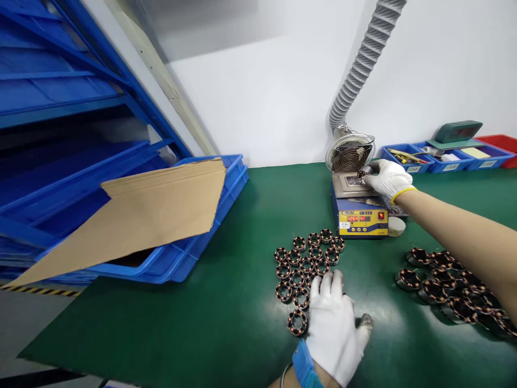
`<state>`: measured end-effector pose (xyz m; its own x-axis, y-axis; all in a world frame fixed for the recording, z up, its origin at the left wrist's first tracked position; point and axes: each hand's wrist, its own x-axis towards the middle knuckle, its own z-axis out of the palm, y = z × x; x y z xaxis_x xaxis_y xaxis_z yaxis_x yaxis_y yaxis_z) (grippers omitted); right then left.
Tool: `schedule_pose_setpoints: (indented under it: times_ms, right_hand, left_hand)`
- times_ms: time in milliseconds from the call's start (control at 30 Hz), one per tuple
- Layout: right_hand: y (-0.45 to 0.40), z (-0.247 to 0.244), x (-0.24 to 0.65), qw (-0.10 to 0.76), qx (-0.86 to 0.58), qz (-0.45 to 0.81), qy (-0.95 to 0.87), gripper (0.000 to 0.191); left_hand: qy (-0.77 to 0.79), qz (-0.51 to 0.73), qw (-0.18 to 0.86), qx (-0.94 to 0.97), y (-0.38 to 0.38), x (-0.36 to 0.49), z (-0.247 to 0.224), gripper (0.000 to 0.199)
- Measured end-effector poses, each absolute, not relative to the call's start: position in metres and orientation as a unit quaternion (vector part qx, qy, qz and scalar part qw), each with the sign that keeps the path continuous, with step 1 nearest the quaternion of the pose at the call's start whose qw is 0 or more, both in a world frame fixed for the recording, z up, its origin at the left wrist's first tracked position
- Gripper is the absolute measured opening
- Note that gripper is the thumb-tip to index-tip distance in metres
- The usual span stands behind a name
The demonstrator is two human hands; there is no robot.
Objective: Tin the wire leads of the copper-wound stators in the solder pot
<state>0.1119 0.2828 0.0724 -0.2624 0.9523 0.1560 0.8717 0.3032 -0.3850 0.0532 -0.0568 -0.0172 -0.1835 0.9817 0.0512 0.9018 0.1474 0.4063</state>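
Note:
My right hand [390,178], in a white glove with a yellow cuff, is closed around a motor stator [367,171]. It holds that stator, tilted, at the open top of a blue and yellow solder pot [359,213] with a lit red display. My left hand [333,328], gloved in white with a blue wrist strap, lies palm down with its fingers stretched out. Its fingertips reach the near edge of a group of ring-shaped stators with copper windings [306,265], partly covering some. Whether it presses on any of them I cannot tell.
More stators [434,291] stand under my right forearm. A grey hose [359,64] ends in a round hood [350,156] behind the pot. Blue bins [442,164] and a green clock [458,131] stand at the back right. Cardboard [161,210] lies across a blue crate [194,248] at the left.

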Motion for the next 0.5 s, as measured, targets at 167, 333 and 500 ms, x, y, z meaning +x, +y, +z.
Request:
schedule_pose_setpoints:
  times_ms: [167, 333, 500]
  right_hand:
    - [0.285, 0.072, 0.113, 0.187, -0.576, 0.114, -0.787, 0.056]
    - [0.279, 0.071, 0.113, 0.196, -0.57, 0.13, -0.787, 0.053]
    - [0.275, 0.087, 0.122, 0.232, -0.574, 0.168, -0.767, 0.048]
  left_hand:
    - [0.727, 0.177, 0.118, 0.653, -0.059, 0.054, -0.02, 0.048]
    - [0.716, 0.171, 0.107, 0.668, -0.06, 0.052, -0.021, 0.043]
    - [0.714, 0.148, 0.106, 0.676, -0.056, 0.049, -0.02, 0.032]
